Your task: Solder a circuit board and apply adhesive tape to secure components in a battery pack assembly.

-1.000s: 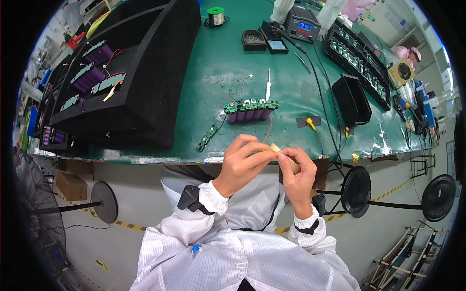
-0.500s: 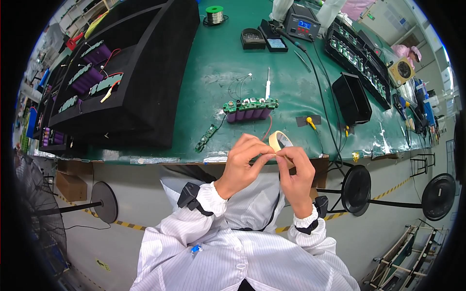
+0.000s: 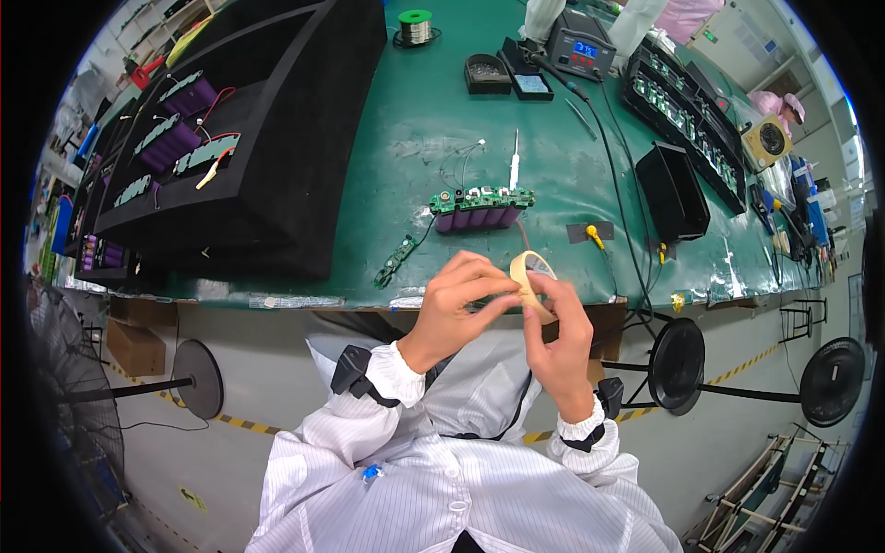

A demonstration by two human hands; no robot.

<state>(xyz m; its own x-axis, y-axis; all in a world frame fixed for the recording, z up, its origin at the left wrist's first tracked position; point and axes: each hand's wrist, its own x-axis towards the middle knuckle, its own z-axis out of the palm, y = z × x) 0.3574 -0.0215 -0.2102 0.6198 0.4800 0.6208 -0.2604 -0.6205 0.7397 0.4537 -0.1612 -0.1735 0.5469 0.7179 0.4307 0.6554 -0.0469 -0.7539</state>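
A roll of pale yellow masking tape (image 3: 519,271) is held up at the bench's front edge. My right hand (image 3: 560,323) grips the roll between thumb and fingers. My left hand (image 3: 461,302) is closed in a pinch at the roll's near left side, where the tape's loose end seems to be; the fingertips partly hide it. Just beyond the hands lies a purple battery pack (image 3: 477,219) with a green circuit board (image 3: 484,197) along its top. A small circuit board (image 3: 396,261) hangs off it by a black wire, to the left. Behind the pack lies a white-handled screwdriver (image 3: 514,170).
Black foam trays (image 3: 286,184) with battery packs (image 3: 169,143) fill the left. A soldering station (image 3: 579,46), solder spool (image 3: 415,28), black bin (image 3: 671,194) and board rack (image 3: 687,120) stand farther back and right. A yellow connector (image 3: 595,236) lies on the green mat (image 3: 396,120).
My left hand has shifted slightly left, and the fingers of both hands have moved a little apart at the tape roll. The view has shifted slightly.
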